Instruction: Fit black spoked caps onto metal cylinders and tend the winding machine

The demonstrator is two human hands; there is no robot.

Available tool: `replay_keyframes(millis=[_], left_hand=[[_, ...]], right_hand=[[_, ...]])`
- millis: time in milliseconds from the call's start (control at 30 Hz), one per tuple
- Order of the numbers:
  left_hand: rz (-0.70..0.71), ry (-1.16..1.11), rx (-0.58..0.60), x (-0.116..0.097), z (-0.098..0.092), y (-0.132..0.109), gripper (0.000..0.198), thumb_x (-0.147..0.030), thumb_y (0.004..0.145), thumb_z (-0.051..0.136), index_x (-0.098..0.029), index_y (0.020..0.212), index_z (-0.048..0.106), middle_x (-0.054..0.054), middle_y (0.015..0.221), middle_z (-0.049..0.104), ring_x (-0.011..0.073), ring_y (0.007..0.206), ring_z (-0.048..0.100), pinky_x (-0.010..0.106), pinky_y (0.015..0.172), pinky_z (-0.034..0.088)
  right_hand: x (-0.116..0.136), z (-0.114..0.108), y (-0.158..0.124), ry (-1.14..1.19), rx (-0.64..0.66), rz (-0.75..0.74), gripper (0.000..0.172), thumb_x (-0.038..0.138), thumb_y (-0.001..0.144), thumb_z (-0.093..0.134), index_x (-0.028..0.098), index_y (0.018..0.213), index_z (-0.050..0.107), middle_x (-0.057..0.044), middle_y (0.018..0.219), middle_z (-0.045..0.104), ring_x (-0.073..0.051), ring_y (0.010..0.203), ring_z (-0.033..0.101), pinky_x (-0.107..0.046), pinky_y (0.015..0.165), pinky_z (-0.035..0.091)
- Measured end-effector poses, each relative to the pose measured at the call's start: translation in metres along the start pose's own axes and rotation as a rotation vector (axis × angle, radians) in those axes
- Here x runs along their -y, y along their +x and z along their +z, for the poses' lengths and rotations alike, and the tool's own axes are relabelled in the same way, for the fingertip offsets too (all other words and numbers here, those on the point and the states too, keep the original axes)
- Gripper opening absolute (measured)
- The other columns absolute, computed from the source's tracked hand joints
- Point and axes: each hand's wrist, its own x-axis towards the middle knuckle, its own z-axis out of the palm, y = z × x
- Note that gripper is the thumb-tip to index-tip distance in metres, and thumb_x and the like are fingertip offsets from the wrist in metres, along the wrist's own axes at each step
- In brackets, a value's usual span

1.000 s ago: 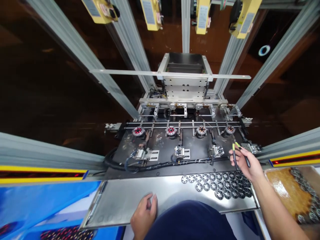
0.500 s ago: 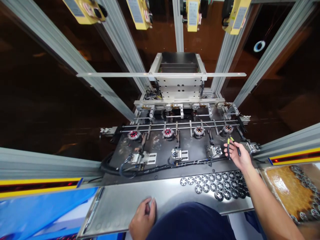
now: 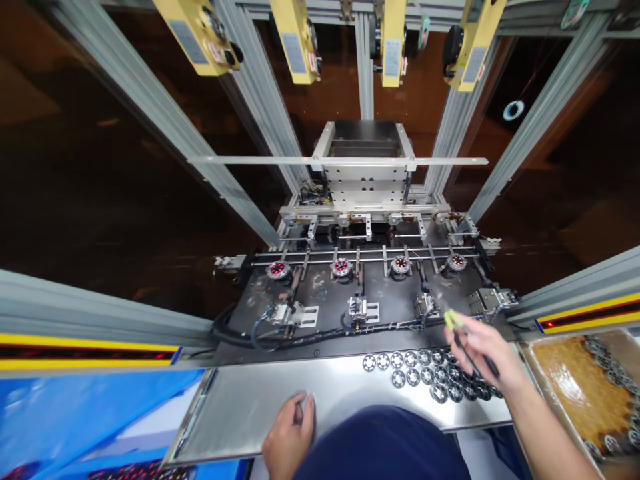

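Note:
My right hand [image 3: 483,353] holds pliers [image 3: 463,337] with dark and yellow-green handles, over the right end of the metal shelf [image 3: 240,407]. Several black and silver round parts [image 3: 411,360] lie in rows beneath and left of it. My left hand [image 3: 290,433] rests at the shelf's front edge, fingers curled; what they hold, if anything, is hidden. Beyond, on the black plate, sit a red-centred round piece [image 3: 279,269], another red one [image 3: 342,268], an orange-centred one [image 3: 401,265] and another orange one [image 3: 457,262].
Small metal clamps [image 3: 357,309] and a black cable bundle [image 3: 295,345] line the plate's front. A box [image 3: 575,393] of round parts stands at right. Blue sheeting [image 3: 100,407] lies at left. Yellow units [image 3: 295,43] hang above; yellow-edged bars [image 3: 590,317] flank the station.
My right hand has moved back from the rightmost round piece toward the shelf with the pliers. The camera view has shifted slightly. My left hand stays at the shelf's front edge.

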Motion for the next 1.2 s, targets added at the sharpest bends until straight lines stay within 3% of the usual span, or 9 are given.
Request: replay_keyframes(millis=[100, 167, 267, 333, 467, 667, 800, 1033, 1200], left_hand=[[-0.036, -0.027, 0.024, 0.000, 0.003, 0.002, 0.024, -0.040, 0.089, 0.056, -0.019, 0.097, 0.062, -0.005, 0.069, 0.053, 0.0068, 0.058, 0.052, 0.021, 0.055, 0.036], [-0.054, -0.054, 0.045, -0.001, 0.006, 0.002, 0.025, -0.041, 0.090, 0.055, -0.018, 0.098, 0.062, -0.005, 0.069, 0.053, 0.0080, 0.061, 0.053, 0.022, 0.058, 0.036], [-0.081, -0.105, 0.080, -0.005, 0.009, 0.004, 0.026, -0.040, 0.092, 0.052, -0.018, 0.099, 0.063, -0.003, 0.069, 0.053, 0.0096, 0.062, 0.053, 0.025, 0.061, 0.035], [-0.096, -0.147, 0.095, -0.010, 0.008, 0.007, 0.026, -0.039, 0.092, 0.051, -0.017, 0.099, 0.063, -0.002, 0.072, 0.054, 0.0110, 0.065, 0.053, 0.026, 0.062, 0.035], [-0.084, -0.293, 0.108, -0.022, 0.000, 0.010, 0.019, -0.032, 0.092, 0.051, -0.017, 0.098, 0.061, -0.001, 0.074, 0.053, 0.0095, 0.068, 0.052, 0.025, 0.068, 0.038], [-0.014, -0.382, -0.091, -0.044, -0.010, -0.010, 0.009, -0.022, 0.087, 0.055, -0.015, 0.082, 0.059, 0.001, 0.074, 0.054, 0.0147, 0.073, 0.046, 0.029, 0.070, 0.035], [0.020, -0.354, -0.190, -0.043, -0.009, -0.015, 0.010, -0.025, 0.081, 0.062, -0.015, 0.081, 0.059, 0.001, 0.073, 0.054, 0.0143, 0.072, 0.047, 0.029, 0.070, 0.036], [0.117, -0.351, -0.214, -0.037, -0.022, -0.024, 0.010, -0.024, 0.082, 0.058, -0.014, 0.087, 0.058, 0.000, 0.077, 0.057, 0.0123, 0.075, 0.048, 0.026, 0.072, 0.038], [0.106, -0.332, -0.187, -0.033, -0.016, -0.027, 0.015, -0.026, 0.081, 0.062, -0.014, 0.089, 0.061, 0.002, 0.077, 0.055, 0.0137, 0.075, 0.048, 0.028, 0.070, 0.036]], right_hand=[[-0.019, 0.043, -0.021, -0.160, 0.355, 0.197, 0.059, 0.029, 0.081, 0.063, 0.019, 0.138, 0.051, -0.011, 0.101, 0.056, -0.006, 0.059, 0.047, -0.017, 0.049, 0.038], [-0.047, 0.073, -0.013, -0.279, 0.396, 0.324, 0.068, 0.027, 0.079, 0.059, 0.013, 0.143, 0.042, -0.013, 0.108, 0.058, -0.011, 0.073, 0.056, -0.021, 0.056, 0.044], [-0.097, 0.114, 0.021, -0.700, 0.287, 0.204, 0.054, 0.028, 0.078, 0.057, 0.010, 0.130, 0.054, -0.009, 0.119, 0.056, -0.017, 0.109, 0.054, -0.029, 0.099, 0.039], [-0.125, 0.136, 0.043, -0.995, 0.339, 0.123, 0.043, 0.027, 0.078, 0.055, 0.012, 0.118, 0.060, -0.008, 0.104, 0.059, -0.020, 0.099, 0.055, -0.034, 0.093, 0.042], [-0.152, 0.158, 0.065, -1.492, 0.449, 0.047, 0.067, 0.032, 0.083, 0.051, 0.009, 0.145, 0.041, -0.017, 0.129, 0.043, -0.028, 0.114, 0.049, -0.043, 0.100, 0.037], [-0.164, 0.165, 0.070, -1.966, 0.498, -0.132, 0.063, 0.035, 0.090, 0.045, 0.005, 0.145, 0.041, -0.019, 0.128, 0.041, -0.029, 0.108, 0.048, -0.038, 0.089, 0.044], [-0.182, 0.160, 0.072, -2.055, 0.394, -0.455, 0.059, 0.044, 0.095, 0.040, 0.001, 0.135, 0.048, -0.018, 0.108, 0.045, -0.030, 0.093, 0.049, -0.037, 0.062, 0.044], [-0.189, 0.127, 0.068, -1.520, 0.352, -1.243, 0.055, 0.050, 0.097, 0.036, 0.000, 0.108, 0.054, -0.021, 0.106, 0.052, -0.027, 0.092, 0.053, -0.036, 0.076, 0.047], [-0.190, 0.085, 0.037, -1.294, 0.333, -1.163, 0.034, 0.030, 0.091, 0.057, 0.005, 0.114, 0.053, -0.015, 0.107, 0.058, -0.019, 0.090, 0.061, -0.027, 0.075, 0.049]])
